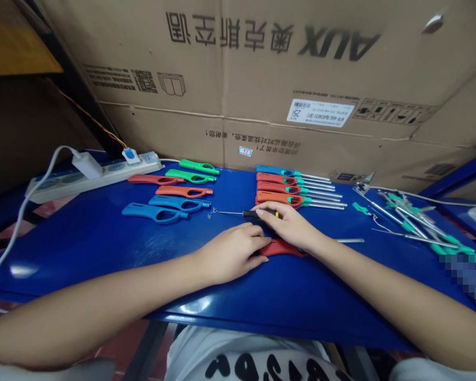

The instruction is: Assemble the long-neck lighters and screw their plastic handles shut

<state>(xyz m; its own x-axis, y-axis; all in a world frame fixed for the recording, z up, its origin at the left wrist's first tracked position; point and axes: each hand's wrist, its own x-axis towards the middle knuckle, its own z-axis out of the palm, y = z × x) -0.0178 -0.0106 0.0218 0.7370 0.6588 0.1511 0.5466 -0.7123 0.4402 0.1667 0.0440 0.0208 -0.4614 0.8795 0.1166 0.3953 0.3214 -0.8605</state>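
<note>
My left hand (pixel 235 251) pinches the handle end of a red gas lighter (pixel 280 247) lying on the blue table. The metal tube of that lighter shows on the far side of my right wrist. In my right hand (pixel 287 222) is a screwdriver (pixel 253 214) with a black and yellow handle, held flat above the lighter. Its thin shaft points left, with the tip close to a few small screws (pixel 212 212). My right hand partly covers the red lighter.
Left of the screws lie several lighter shells (pixel 153 211) in blue, orange, red and green. Assembled lighters (pixel 283 200) are lined up behind my right hand. Metal tubes with green parts (pixel 420 222) are heaped at right. A power strip (pixel 95 177) and large carton (pixel 222 79) stand behind.
</note>
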